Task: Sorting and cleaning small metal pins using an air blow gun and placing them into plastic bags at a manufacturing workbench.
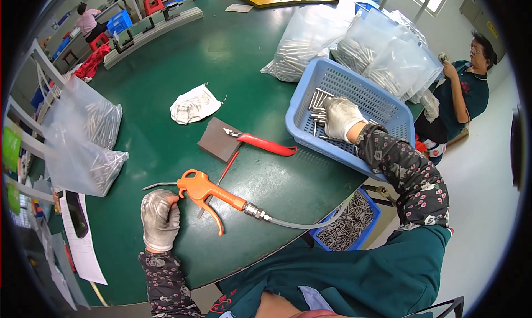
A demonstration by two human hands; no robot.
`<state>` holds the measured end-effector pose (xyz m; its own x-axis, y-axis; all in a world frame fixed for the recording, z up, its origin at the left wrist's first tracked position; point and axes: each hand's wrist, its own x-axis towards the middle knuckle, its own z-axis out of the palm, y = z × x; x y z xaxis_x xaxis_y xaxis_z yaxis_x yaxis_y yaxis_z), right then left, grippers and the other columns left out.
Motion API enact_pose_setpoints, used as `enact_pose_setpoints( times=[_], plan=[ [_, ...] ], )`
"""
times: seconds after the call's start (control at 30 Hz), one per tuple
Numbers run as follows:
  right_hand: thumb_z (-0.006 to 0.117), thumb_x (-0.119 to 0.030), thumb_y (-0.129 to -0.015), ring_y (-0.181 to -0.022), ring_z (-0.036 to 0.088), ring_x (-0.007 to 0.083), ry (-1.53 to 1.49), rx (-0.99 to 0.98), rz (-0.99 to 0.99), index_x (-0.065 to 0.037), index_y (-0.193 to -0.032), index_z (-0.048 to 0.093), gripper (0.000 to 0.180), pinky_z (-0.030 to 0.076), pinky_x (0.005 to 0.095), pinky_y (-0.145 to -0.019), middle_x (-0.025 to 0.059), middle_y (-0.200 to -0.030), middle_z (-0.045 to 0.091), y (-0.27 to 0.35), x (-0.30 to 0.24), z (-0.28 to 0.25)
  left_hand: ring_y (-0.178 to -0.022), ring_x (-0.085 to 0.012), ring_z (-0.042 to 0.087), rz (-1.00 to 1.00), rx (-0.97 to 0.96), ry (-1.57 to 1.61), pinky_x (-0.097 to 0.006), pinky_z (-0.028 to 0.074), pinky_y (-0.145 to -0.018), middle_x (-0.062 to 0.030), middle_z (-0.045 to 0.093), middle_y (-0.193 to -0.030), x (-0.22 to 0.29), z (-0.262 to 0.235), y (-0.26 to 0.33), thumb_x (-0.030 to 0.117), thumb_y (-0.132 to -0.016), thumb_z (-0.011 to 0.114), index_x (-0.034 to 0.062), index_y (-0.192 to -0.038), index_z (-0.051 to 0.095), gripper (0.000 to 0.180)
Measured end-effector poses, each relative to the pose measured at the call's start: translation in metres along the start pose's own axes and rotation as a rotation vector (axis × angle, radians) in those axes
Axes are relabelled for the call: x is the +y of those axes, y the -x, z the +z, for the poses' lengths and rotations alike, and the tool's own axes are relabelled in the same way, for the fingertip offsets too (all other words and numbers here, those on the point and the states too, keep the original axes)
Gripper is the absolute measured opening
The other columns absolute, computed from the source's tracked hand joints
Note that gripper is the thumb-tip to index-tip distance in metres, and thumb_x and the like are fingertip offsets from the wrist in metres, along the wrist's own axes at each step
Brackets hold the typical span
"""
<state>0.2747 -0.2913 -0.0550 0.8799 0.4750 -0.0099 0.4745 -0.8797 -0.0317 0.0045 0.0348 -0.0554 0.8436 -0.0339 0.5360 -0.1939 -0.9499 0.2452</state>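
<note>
My right hand (342, 118), in a whitish work glove, reaches into a light blue perforated basket (354, 158). Its fingers curl down over loose metal pins (317, 103), their tips partly hidden. On the green table my left hand (159, 219), also gloved, rests with its fingers curled in and the thumb against them. Whatever it may hold is hidden. Just right of it lies an orange air blow gun (206, 191) with a thin bent nozzle and a clear hose. Beyond that a red-handled cutter (266, 144) rests partly on a brown block (218, 139).
Clear bags of pins stand behind the basket (302, 43) and at the left (91, 129). A blue bin of small metal parts (354, 221) sits below the table edge. A white cloth (195, 104) lies mid-table; a phone (76, 214) lies left. Another person (463, 96) sits at the right.
</note>
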Motion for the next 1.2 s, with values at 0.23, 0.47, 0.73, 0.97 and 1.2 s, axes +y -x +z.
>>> enact_pose_setpoints(
  times=[0.23,0.47,0.73,0.97,1.2],
  plan=[
    [0.053,-0.006,-0.067,-0.081,0.06,0.0378,0.023,-0.005,-0.018,0.006,-0.094,0.052,0.029,0.048,0.0426,-0.073,0.0272,-0.078,0.06,-0.005,-0.006,0.004,-0.077,-0.0278,0.056,0.001,-0.003,-0.009,-0.038,0.042,-0.073,-0.0077,0.057,-0.08,-0.01,0.002,0.005,-0.007,-0.062,0.059,0.0076,-0.084,0.054,0.027],
    [0.053,-0.006,-0.07,-0.084,0.062,0.0342,0.054,-0.126,0.025,0.001,-0.09,0.057,0.022,0.049,0.0402,-0.074,0.022,-0.085,0.062,-0.003,-0.008,-0.001,-0.077,-0.0273,0.056,-0.009,0.004,-0.002,-0.038,0.043,-0.072,-0.0073,0.057,-0.079,-0.013,0.004,0.007,-0.007,-0.061,0.06,0.008,-0.083,0.054,0.027],
    [0.052,-0.008,-0.073,-0.081,0.062,0.0326,0.119,-0.108,-0.065,-0.002,-0.09,0.059,0.02,0.048,0.0403,-0.073,0.0198,-0.082,0.063,0.001,-0.011,0.0,-0.076,-0.0271,0.056,-0.015,0.023,0.013,-0.037,0.043,-0.071,-0.0073,0.058,-0.078,-0.013,0.001,0.01,-0.007,-0.061,0.06,0.008,-0.083,0.055,0.027],
    [0.051,-0.007,-0.071,-0.081,0.062,0.032,0.194,-0.06,-0.137,-0.002,-0.084,0.058,0.016,0.048,0.0397,-0.072,0.0199,-0.078,0.063,0.0,-0.006,-0.002,-0.075,-0.0265,0.056,-0.016,0.048,0.015,-0.037,0.043,-0.071,-0.0072,0.058,-0.078,-0.02,0.003,0.011,-0.006,-0.062,0.06,0.0076,-0.081,0.055,0.024],
    [0.054,-0.014,-0.08,-0.087,0.064,0.0249,0.812,-0.036,-0.309,-0.007,-0.095,0.063,0.018,0.05,0.0428,-0.07,0.0074,-0.091,0.066,-0.015,0.005,-0.033,-0.074,-0.0265,0.055,-0.002,0.039,0.017,-0.037,0.043,-0.07,-0.0072,0.057,-0.078,-0.022,0.003,0.013,-0.007,-0.061,0.059,0.0072,-0.083,0.055,0.027]
  ],
)
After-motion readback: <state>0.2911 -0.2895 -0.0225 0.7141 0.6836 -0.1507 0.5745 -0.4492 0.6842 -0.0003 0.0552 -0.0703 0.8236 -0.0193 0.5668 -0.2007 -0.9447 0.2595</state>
